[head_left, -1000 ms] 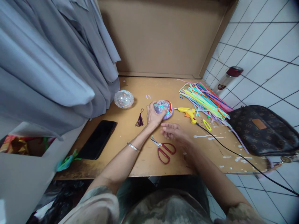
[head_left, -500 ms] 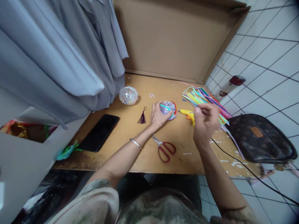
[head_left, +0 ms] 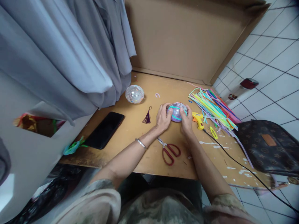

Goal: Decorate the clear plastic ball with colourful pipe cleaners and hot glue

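Between my two hands is a clear, glittery dome (head_left: 176,113) with turquoise and purple strips round it. My left hand (head_left: 163,116) wraps its left side, thumb on the front. Round the right side curls my right hand (head_left: 186,119), its thumb also on the front. A yellow hot glue gun (head_left: 198,120) lies on the table just right of my right hand, its nozzle hidden. Red-handled scissors (head_left: 169,152) lie nearer to me, below the dome. A dark purple tassel (head_left: 147,117) rests left of my left hand.
A second clear dome (head_left: 135,94) stands at the back left. A black phone (head_left: 105,130) lies at left. Colourful pipe cleaners (head_left: 210,107) are heaped at right beside a brown bag (head_left: 268,146). The glue gun's cord (head_left: 229,155) crosses the right side. Cardboard (head_left: 187,40) stands behind.
My right hand has moved left from near the glue gun onto the dome. The dome has turned, showing different strips. A yellow loop now shows at right. The view has shifted slightly.
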Demonstrator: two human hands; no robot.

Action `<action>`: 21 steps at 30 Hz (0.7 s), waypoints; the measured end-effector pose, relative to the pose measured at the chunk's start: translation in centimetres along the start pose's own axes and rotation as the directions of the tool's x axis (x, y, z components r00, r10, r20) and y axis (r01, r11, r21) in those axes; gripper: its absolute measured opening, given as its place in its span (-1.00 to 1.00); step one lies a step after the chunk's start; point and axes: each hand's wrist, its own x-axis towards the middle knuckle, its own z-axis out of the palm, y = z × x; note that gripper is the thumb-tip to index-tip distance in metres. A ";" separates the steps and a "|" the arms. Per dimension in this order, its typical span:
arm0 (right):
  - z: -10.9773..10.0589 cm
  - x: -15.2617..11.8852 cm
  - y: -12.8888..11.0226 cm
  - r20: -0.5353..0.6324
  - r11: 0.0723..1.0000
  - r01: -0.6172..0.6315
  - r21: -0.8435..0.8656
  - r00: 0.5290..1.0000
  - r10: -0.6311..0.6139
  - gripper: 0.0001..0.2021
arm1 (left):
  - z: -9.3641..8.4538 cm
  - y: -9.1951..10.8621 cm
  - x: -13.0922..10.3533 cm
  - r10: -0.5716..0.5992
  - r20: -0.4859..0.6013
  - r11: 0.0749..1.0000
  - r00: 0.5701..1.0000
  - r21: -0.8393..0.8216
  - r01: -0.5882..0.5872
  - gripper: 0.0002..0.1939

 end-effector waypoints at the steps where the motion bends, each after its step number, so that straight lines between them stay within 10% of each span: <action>1: 0.0 0.0 0.1 -0.009 1.000 0.005 0.002 1.000 -0.005 -0.34 | 0.1 -0.2 0.0 -0.022 -0.016 0.998 1.000 -0.058 0.021 -0.71; 8: -0.7 0.1 0.4 -0.040 0.965 0.017 0.263 0.999 -0.007 -0.40 | 1.2 -0.7 0.4 -0.205 -0.053 0.836 0.977 -0.529 0.147 -0.56; 16: -2.0 0.2 -0.3 0.086 0.933 0.003 0.360 0.996 -0.037 -0.44 | 0.8 -0.4 1.1 -0.372 0.145 0.518 0.917 -0.787 0.335 -0.43; 21: -2.3 0.5 -0.4 0.130 0.927 -0.017 0.376 0.991 -0.035 -0.39 | 0.7 -1.1 1.6 -0.350 0.143 0.553 0.926 -0.767 0.327 -0.40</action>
